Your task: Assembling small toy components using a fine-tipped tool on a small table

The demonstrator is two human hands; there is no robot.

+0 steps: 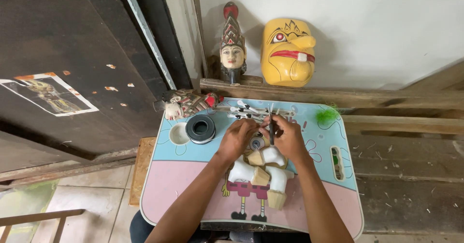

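Observation:
My left hand [237,137] and my right hand [288,137] meet over the far middle of a small blue and pink table [183,185]. A thin dark brush [271,128] stands upright in my right hand. My left hand's fingers are curled close to the brush; what they pinch is hidden. Just below the hands lie several white-painted wooden pieces [258,171] with bare wood ends. Beyond the hands lies a row of white sticks with dark tips [251,110].
A black round container [200,128] and a white lid [178,133] sit at the table's far left, next to a painted puppet head lying down [186,103]. An upright puppet head [232,47] and a yellow mask [288,52] lean on the wall. Green fibre tuft [327,114] at right.

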